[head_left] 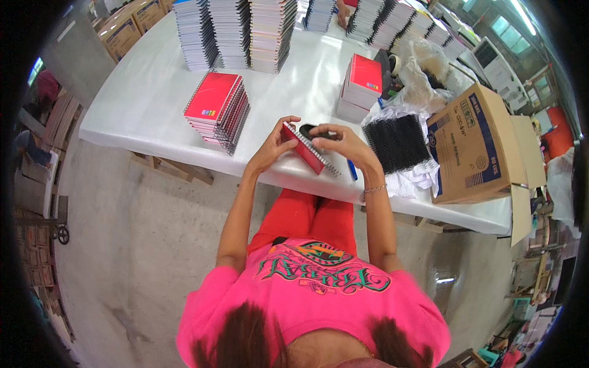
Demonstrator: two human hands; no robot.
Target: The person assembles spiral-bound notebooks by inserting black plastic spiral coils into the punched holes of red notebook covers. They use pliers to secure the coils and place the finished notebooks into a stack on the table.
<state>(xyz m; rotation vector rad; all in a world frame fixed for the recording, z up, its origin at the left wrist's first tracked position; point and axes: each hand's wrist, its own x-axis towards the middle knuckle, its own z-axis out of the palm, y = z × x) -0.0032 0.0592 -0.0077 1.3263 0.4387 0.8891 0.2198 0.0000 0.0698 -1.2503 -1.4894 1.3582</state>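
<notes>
A small red notebook (305, 149) is tilted over the table's near edge, gripped along its side by my left hand (273, 147). A pale wire spiral coil (316, 153) runs along its right side, and the coil's loose end sticks out past the lower corner. My right hand (348, 146) is curled above the coil, thumb and fingers close to it. Partly hidden under those fingers is a dark rounded object (308, 130), whose kind I cannot make out. Beside my right hand lies a blue pen-like object (352, 170).
Red spiral notebooks (213, 98) are stacked at the left, more red books (363, 80) at the right. Tall notebook piles (230, 34) line the back. Black coils (397, 144) lie on white wrapping beside an open cardboard box (469, 147). Another person's hand (342, 13) shows far back.
</notes>
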